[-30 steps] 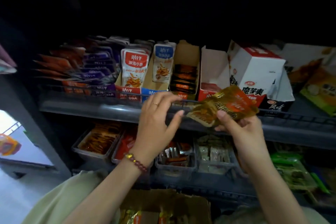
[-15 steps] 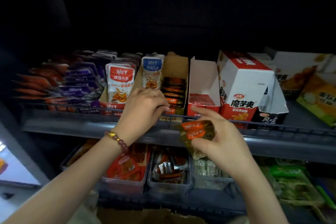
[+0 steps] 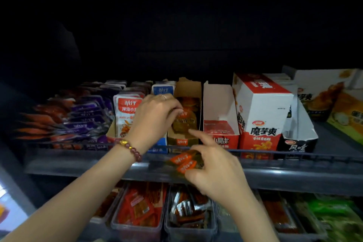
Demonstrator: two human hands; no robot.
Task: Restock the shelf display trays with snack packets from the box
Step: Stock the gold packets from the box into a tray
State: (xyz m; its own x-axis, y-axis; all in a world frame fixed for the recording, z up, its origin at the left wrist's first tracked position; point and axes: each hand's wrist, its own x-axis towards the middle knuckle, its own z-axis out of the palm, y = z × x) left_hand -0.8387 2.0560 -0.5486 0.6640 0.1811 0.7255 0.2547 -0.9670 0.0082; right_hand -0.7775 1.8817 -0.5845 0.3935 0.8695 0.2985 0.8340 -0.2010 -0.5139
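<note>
Both hands at brown display tray (image 3: 188,88), upper shelf (image 3: 275,175).
Left hand (image 3: 155,120) fingers curled, pinching top edge of packet (image 3: 184,124) standing in tray; right hand (image 3: 214,173) grips spare packets (image 3: 183,163) under thumb, before shelf front, index finger straight.

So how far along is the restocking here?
Done: the brown tray already holds stacked packets. In hand: the left hand pinches one packet into that tray; the right hand grips orange-labelled packets. Left: those go in; the white tray beside it looks low.
</note>
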